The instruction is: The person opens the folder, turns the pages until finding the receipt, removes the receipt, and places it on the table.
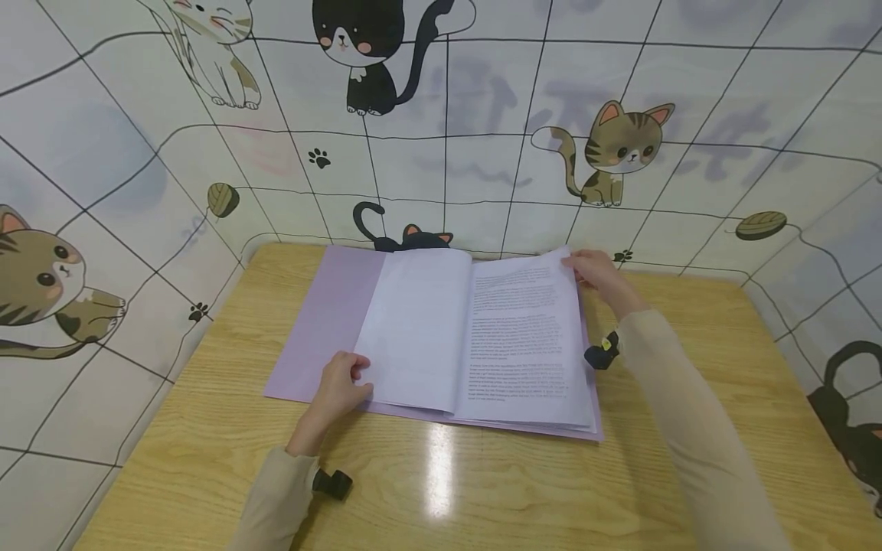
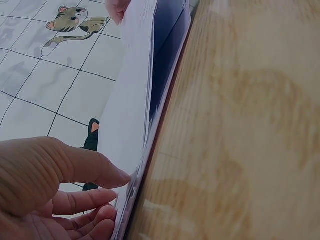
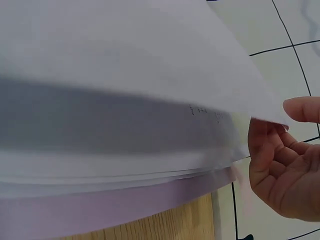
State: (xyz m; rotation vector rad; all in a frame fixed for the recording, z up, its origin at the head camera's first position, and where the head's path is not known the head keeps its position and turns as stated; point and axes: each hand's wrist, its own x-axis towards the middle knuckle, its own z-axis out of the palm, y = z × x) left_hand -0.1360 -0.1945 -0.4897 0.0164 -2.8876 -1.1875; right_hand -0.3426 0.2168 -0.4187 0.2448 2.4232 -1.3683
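Observation:
A lilac folder (image 1: 317, 329) lies spread on the table with white pages inside. Its left page (image 1: 420, 329) looks blank; the right page (image 1: 520, 344) carries lines of printed text. My right hand (image 1: 599, 277) holds the top right corner of that page between thumb and fingers, and in the right wrist view the lifted sheet (image 3: 150, 50) stands off the pages below. My left hand (image 1: 340, 386) rests at the lower left of the blank page, thumb (image 2: 107, 172) by its bottom edge and fingers loosely bent.
The wooden table (image 1: 524, 490) stands against a wall sheet (image 1: 482, 176) printed with cats and grid lines, close behind the folder's top edge. Dark wrist cameras (image 1: 333, 484) are worn on both sleeves. Bare wood shows in front of the folder.

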